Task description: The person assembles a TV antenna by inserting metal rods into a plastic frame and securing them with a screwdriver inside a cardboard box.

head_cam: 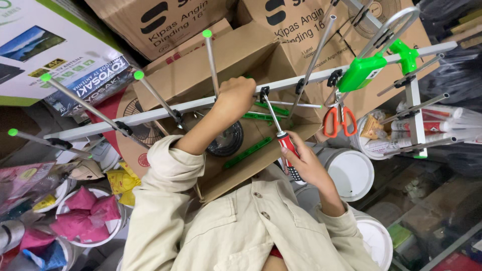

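Note:
My left hand (235, 97) is closed around the long white boom (150, 113) of a metal antenna that stretches across the view. Thin grey rods with green tips (138, 75) stick out from the boom. My right hand (304, 161) grips a screwdriver (287, 145) with a red and black handle; its shaft points up to a black clamp (264, 92) on the boom. A green plastic housing (362, 72) sits on the boom to the right.
An open cardboard box (251, 55) under the antenna holds green plastic strips (248, 152) and a black coil (228, 140). Orange-handled scissors (339, 120) hang near white buckets (351, 173). Pink packets fill a tub (90, 208) at the left. More boxes are stacked behind.

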